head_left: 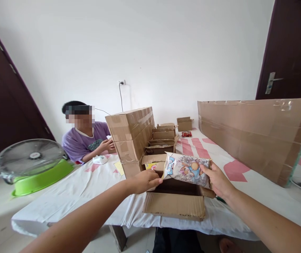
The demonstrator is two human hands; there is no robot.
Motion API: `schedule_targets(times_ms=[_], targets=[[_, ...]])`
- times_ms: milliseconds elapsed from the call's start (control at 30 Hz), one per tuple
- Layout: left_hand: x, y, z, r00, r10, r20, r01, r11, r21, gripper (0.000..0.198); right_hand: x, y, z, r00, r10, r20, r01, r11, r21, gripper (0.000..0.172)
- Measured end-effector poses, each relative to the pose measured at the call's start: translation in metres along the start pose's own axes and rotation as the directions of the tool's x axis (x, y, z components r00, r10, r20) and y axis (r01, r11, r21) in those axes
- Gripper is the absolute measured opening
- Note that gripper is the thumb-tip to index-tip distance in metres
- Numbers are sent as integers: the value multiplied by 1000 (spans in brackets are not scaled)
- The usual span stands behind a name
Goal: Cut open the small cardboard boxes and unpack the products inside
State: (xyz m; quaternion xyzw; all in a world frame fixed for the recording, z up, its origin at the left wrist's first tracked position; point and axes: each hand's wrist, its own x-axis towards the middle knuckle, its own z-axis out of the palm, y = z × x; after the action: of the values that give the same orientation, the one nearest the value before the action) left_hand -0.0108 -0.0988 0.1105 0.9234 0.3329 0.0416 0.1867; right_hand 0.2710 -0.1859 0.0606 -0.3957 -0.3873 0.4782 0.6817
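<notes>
A soft, glossy packet with a colourful cartoon print is held level above an open cardboard box. My right hand grips its right end, thumb on top. At the lower left corner, my left hand pinches the packet between thumb and fingers. The box's front flap is folded down toward me, and its inside is dark. Just behind my left fingers, part of a yellow printed item shows at the box's far side.
More open boxes run back in a row beside stacked taped cartons. A long cardboard panel stands at right. A red packet lies farther back. A person sits at left, near a fan and a white object.
</notes>
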Motion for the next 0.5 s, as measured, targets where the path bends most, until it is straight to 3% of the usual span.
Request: schedule_targets(times_ms=[133, 300, 500], targets=[[5, -14, -6, 998, -48, -26, 47, 997, -69, 53, -1, 1, -1, 1000, 10, -9, -10, 1000, 7, 49], [-5, -29, -16, 998, -52, -46, 46, 992, -121, 19, -3, -2, 1, 1000, 4, -19, -4, 1000, 14, 51], [-34, -25, -5, 992, -99, -71, 81, 971, -224, 44, -23, -14, -11, 997, -65, -32, 65, 998, 20, 43]])
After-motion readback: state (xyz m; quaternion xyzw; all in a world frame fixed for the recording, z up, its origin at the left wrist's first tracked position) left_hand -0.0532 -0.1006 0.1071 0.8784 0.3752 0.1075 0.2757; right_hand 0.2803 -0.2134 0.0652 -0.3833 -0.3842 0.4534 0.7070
